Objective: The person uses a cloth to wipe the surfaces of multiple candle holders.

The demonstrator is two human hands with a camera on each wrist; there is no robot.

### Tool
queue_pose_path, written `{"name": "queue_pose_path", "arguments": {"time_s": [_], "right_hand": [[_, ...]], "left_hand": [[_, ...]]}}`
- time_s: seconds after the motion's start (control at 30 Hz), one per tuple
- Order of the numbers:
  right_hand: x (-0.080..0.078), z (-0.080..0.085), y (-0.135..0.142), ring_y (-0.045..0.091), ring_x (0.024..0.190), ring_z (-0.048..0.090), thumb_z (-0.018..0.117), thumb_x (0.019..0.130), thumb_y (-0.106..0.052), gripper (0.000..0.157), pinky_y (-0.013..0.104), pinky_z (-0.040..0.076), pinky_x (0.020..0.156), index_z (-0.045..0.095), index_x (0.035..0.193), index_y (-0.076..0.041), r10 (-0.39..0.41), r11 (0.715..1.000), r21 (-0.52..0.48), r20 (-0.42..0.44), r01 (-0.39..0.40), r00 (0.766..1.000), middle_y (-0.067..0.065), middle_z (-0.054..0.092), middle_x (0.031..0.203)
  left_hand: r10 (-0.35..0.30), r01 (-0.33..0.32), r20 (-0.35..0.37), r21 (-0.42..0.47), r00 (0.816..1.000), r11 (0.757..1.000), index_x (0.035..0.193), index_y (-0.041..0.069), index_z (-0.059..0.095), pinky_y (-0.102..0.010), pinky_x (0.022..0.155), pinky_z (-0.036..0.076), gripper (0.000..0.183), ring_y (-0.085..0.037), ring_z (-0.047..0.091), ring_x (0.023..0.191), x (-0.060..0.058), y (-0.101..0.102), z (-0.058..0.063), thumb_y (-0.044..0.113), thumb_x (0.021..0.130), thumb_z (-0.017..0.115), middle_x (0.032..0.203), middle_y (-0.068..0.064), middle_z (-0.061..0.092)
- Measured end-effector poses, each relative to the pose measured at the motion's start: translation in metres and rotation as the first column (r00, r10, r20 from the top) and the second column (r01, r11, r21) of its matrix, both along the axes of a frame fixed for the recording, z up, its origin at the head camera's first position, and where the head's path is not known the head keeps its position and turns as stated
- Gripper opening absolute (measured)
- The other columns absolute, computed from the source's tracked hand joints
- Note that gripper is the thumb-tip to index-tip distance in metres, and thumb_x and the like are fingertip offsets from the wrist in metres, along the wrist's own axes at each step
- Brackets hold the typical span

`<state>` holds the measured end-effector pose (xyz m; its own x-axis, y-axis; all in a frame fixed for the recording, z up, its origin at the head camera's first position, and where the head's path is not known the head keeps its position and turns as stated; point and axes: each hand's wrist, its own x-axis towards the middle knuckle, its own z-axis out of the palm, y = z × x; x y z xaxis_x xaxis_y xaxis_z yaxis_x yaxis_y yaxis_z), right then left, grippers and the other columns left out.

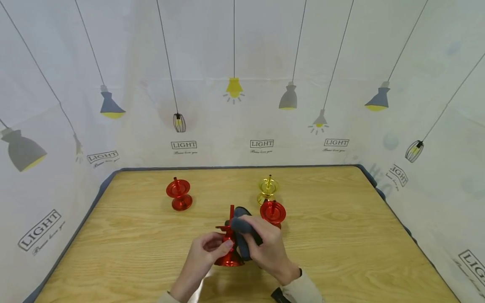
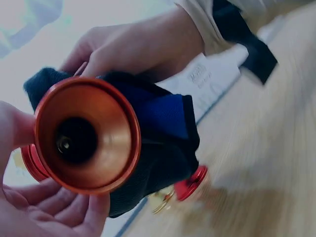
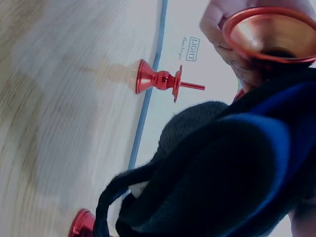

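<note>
My left hand (image 1: 204, 254) grips a red metal candlestick (image 1: 229, 261) by its stem, with the thumb on the near side. It is held roughly upright, spike on top. In the left wrist view its hollow base (image 2: 116, 143) faces the camera. Bunched in my right hand (image 1: 270, 247) is a dark blue-black cloth (image 1: 244, 246), pressed against the candlestick's right side. The cloth (image 3: 197, 182) fills much of the right wrist view and hides the right fingers there. It also covers part of the candlestick's stem and dish.
Another red candlestick (image 1: 179, 191) stands at the back left of the wooden table (image 1: 132, 252). Behind my right hand are a gold candlestick (image 1: 268, 186) and a red candlestick (image 1: 273, 211), close together. Lamp-printed white sheets (image 1: 212, 139) enclose the back and sides.
</note>
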<state>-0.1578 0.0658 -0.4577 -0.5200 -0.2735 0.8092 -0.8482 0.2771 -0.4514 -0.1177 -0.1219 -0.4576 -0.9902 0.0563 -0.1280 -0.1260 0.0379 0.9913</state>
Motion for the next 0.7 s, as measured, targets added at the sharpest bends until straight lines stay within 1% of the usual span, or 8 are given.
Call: {"name": "queue_pose_path", "arguments": {"time_s": [0.1,0.2,0.3,0.4,0.47,0.53,0.57,0.7], "right_hand": [[0.0007,-0.0003,0.0018,0.023,0.093,0.074,0.076,0.082,0.011,0.038,0.021,0.055,0.092,0.069,0.117,-0.002,0.025,0.997,-0.067,0.052,-0.022,0.998,0.013,0.075,0.103],[0.0015,-0.0003,0.0027,0.019,0.093,0.074,0.075,0.084,0.010,0.035,0.022,0.057,0.088,0.069,0.116,-0.001,0.060,0.987,-0.154,0.139,-0.038,0.988,0.015,0.076,0.102],[0.0039,-0.0010,0.0011,0.014,0.094,0.073,0.073,0.086,0.009,0.031,0.024,0.058,0.084,0.069,0.116,0.000,0.112,0.968,-0.246,0.259,-0.047,0.959,0.018,0.075,0.103],[0.0056,-0.0014,-0.0003,0.009,0.094,0.071,0.071,0.088,0.009,0.028,0.025,0.059,0.082,0.069,0.115,0.001,0.149,0.950,-0.310,0.359,-0.033,0.921,0.020,0.074,0.104],[0.0059,-0.0015,-0.0003,0.009,0.095,0.071,0.070,0.089,0.008,0.028,0.025,0.059,0.083,0.069,0.116,0.001,0.153,0.948,-0.317,0.377,-0.028,0.913,0.020,0.074,0.105],[0.0050,-0.0011,0.0006,0.010,0.093,0.071,0.071,0.089,0.008,0.028,0.024,0.058,0.082,0.069,0.116,0.001,0.134,0.955,-0.294,0.354,-0.026,0.926,0.020,0.075,0.104],[0.0042,-0.0004,0.0014,0.011,0.092,0.072,0.071,0.089,0.008,0.028,0.024,0.058,0.082,0.070,0.116,0.001,0.118,0.961,-0.274,0.323,-0.027,0.939,0.019,0.075,0.103],[0.0004,0.0036,0.0047,0.019,0.090,0.074,0.074,0.085,0.009,0.033,0.021,0.057,0.087,0.070,0.115,-0.002,0.006,0.991,-0.134,0.141,0.013,0.990,0.014,0.076,0.102]], "left_hand": [[-0.083,0.078,0.028,0.158,0.996,0.984,0.114,-0.005,0.068,-0.025,0.079,0.055,0.030,-0.009,0.067,0.088,0.0006,-0.0028,-0.0027,0.019,0.096,0.069,0.093,0.002,0.074],[-0.214,0.207,-0.017,0.343,0.977,0.916,0.115,0.008,0.070,-0.025,0.085,0.055,0.020,-0.006,0.068,0.093,0.0013,-0.0063,-0.0046,0.019,0.103,0.058,0.097,0.008,0.073],[-0.357,0.343,-0.087,0.551,0.930,0.761,0.115,0.017,0.072,-0.027,0.093,0.055,0.026,-0.007,0.070,0.101,0.0022,-0.0084,-0.0060,0.019,0.108,0.047,0.104,0.006,0.075],[-0.449,0.407,-0.128,0.683,0.884,0.607,0.121,0.018,0.071,-0.031,0.098,0.054,0.034,-0.011,0.070,0.106,0.0024,-0.0080,-0.0064,0.026,0.111,0.039,0.110,0.001,0.076],[-0.483,0.413,-0.127,0.725,0.867,0.551,0.127,0.018,0.068,-0.031,0.101,0.053,0.037,-0.012,0.069,0.110,0.0032,-0.0076,-0.0064,0.028,0.112,0.036,0.113,0.000,0.075],[-0.489,0.407,-0.108,0.721,0.866,0.561,0.129,0.018,0.066,-0.031,0.102,0.052,0.038,-0.012,0.069,0.111,0.0034,-0.0077,-0.0056,0.028,0.112,0.034,0.115,0.000,0.075],[-0.473,0.395,-0.092,0.699,0.876,0.596,0.127,0.018,0.067,-0.030,0.101,0.052,0.037,-0.011,0.069,0.109,0.0035,-0.0077,-0.0048,0.026,0.112,0.034,0.114,0.002,0.075],[-0.278,0.241,0.009,0.469,0.961,0.850,0.119,0.010,0.069,-0.027,0.090,0.055,0.026,-0.007,0.069,0.097,0.0038,-0.0044,0.0010,0.021,0.107,0.049,0.103,0.006,0.074]]}}
